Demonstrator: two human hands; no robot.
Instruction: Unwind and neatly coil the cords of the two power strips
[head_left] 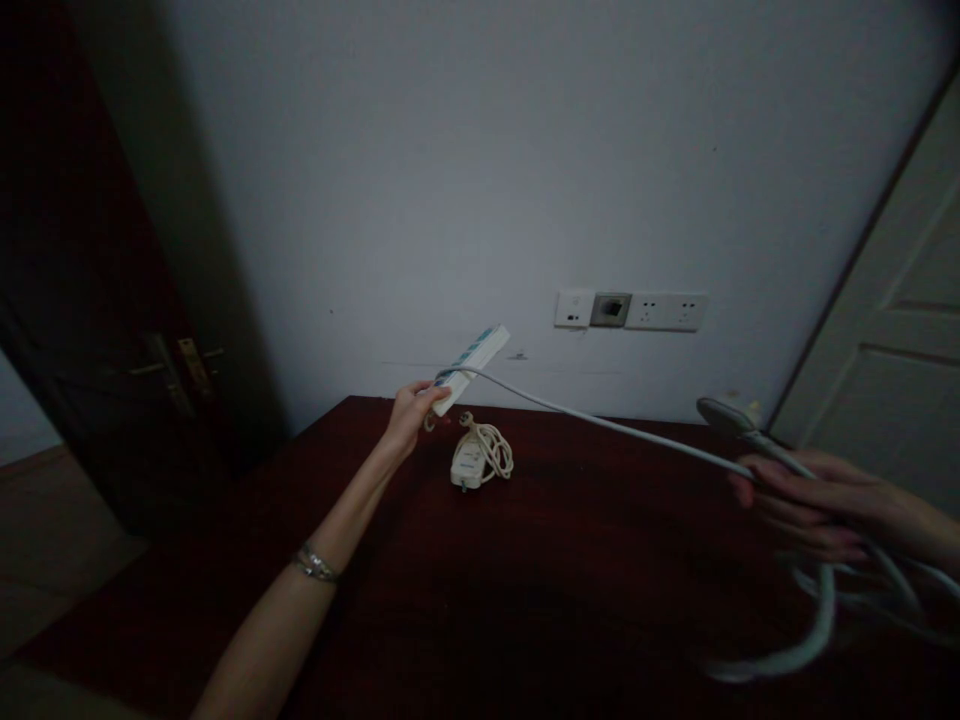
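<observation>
My left hand (415,412) is closed on the near end of a white power strip (480,356), which tilts up to the right above the table's back part. A white cable (592,414) passes around the strip near my fingers and runs taut to the right. At its other end my right hand (814,500) grips the cable, with slack loops (802,645) hanging blurred below. A flat, pale end piece (724,415), perhaps the plug, sticks up beyond that hand. Under the strip, a second white power strip or adapter (468,465) lies with its cord (496,450) coiled beside it.
The dark red table (525,590) reaches back to a pale wall (480,180). Wall sockets (664,311) and a grey-framed outlet (610,309) are set above its back edge. A dark door (82,300) with a handle stands left, a light panelled door (900,300) right.
</observation>
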